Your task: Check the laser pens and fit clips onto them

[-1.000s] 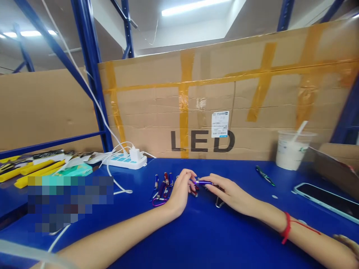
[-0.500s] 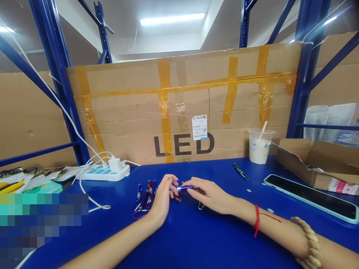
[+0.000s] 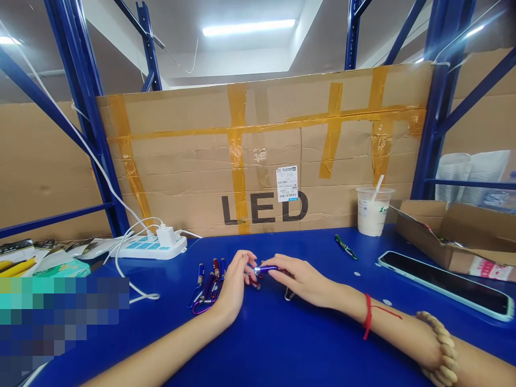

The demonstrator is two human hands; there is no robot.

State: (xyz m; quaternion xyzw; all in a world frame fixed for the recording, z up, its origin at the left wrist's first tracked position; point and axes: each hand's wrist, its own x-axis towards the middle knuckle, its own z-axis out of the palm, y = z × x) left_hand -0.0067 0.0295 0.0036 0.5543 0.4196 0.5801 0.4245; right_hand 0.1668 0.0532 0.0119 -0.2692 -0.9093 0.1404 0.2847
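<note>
A slim purple keychain flashlight (image 3: pixel 266 269) with a silvery end lies level between my two hands, just above the blue tabletop. My left hand (image 3: pixel 236 287) pinches its silvery left end with the fingertips. Around the right end, the thumb and fingers of my right hand (image 3: pixel 304 282) are closed. Beneath it, partly hidden by my fingers, is a dark red one (image 3: pixel 255 284). A metal clip (image 3: pixel 289 294) pokes out under my right hand. Left of my left wrist lie several similar blue, purple and red flashlights (image 3: pixel 207 285) with carabiner loops.
A white power strip (image 3: pixel 151 248) with cables stands at the back left, near packets (image 3: pixel 60 263). To the right are green-handled pliers (image 3: pixel 345 247), a drink cup (image 3: pixel 373 212) with a straw, a phone (image 3: pixel 447 285) and an open cardboard box (image 3: pixel 463 236). Taped cardboard (image 3: pixel 185 177) walls the back.
Almost nothing differs. Both hands keep the purple flashlight in the same place, with only a tiny shift of the right hand and forearm.
</note>
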